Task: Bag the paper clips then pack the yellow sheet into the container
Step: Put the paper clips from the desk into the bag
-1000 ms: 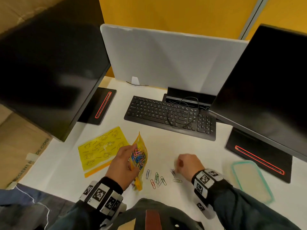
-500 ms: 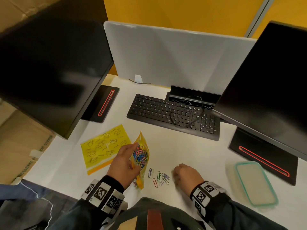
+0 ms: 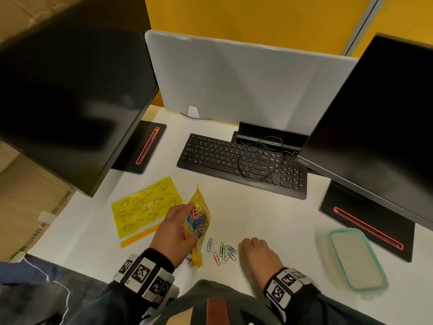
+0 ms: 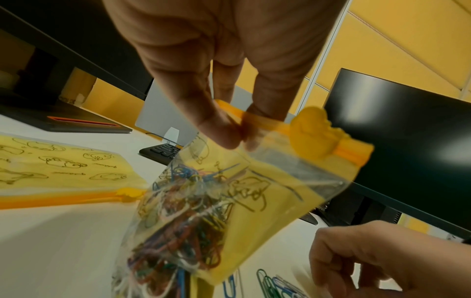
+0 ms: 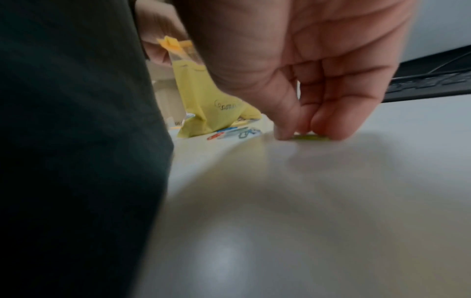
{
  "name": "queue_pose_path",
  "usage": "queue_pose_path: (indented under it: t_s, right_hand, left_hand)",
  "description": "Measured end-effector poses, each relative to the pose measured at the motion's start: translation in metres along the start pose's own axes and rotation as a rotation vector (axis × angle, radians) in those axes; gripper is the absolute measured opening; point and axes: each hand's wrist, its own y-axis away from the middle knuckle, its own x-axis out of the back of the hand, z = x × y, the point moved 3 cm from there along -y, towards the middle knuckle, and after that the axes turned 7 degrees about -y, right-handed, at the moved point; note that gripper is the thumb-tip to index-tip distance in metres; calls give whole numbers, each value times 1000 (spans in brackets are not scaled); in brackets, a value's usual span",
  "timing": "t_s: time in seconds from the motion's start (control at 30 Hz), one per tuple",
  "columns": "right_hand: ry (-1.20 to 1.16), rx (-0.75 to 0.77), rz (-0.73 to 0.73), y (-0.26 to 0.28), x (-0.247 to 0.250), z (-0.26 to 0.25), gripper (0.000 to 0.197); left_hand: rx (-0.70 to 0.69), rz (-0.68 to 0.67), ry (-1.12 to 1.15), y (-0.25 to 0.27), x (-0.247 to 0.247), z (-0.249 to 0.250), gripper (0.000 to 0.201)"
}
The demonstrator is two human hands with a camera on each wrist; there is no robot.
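My left hand (image 3: 185, 214) pinches the top edge of a yellow zip bag (image 3: 198, 221) that stands on the white desk, part full of coloured paper clips. The left wrist view shows finger and thumb (image 4: 237, 133) on the orange zip strip and the clips inside the bag (image 4: 193, 221). Several loose paper clips (image 3: 222, 252) lie just right of the bag. My right hand (image 3: 248, 245) rests beside them, curled fingertips and thumb (image 5: 305, 129) pinching a yellow-green paper clip (image 5: 309, 137) on the desk. The yellow sheet (image 3: 145, 205) lies flat to the left. The lidded container (image 3: 356, 259) sits at the right.
A black keyboard (image 3: 241, 163) with a looped cable lies behind the work area. Two dark monitors (image 3: 70, 102) (image 3: 379, 137) overhang the desk on both sides, with black bases beneath. A grey divider (image 3: 246, 85) closes the back. Cardboard boxes (image 3: 30, 207) stand off the left edge.
My right hand has slid left and toward me across the desk, ending next to the cluster of loose clips. The left hand still holds the bag upright.
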Motion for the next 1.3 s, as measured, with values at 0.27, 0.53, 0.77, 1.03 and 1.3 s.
queue_pose_path:
  t_s: [0.27, 0.53, 0.77, 1.03, 1.3]
  right_hand:
    - [-84, -43, -46, 12, 7, 3, 45]
    - [-187, -66, -64, 10, 3, -3, 46]
    - [-559, -9, -40, -5, 10, -6, 42]
    - [-547, 2, 40, -19, 14, -15, 22]
    - [-261, 25, -62, -22, -1, -20, 33]
  left_hand:
    - [7, -6, -1, 0, -3, 0, 73]
    - [8, -1, 7, 0, -1, 0, 72]
    - [3, -2, 18, 0, -1, 1, 71]
    - [-1, 5, 7, 0, 2, -1, 71]
    - [-8, -12, 10, -2, 0, 3, 71]
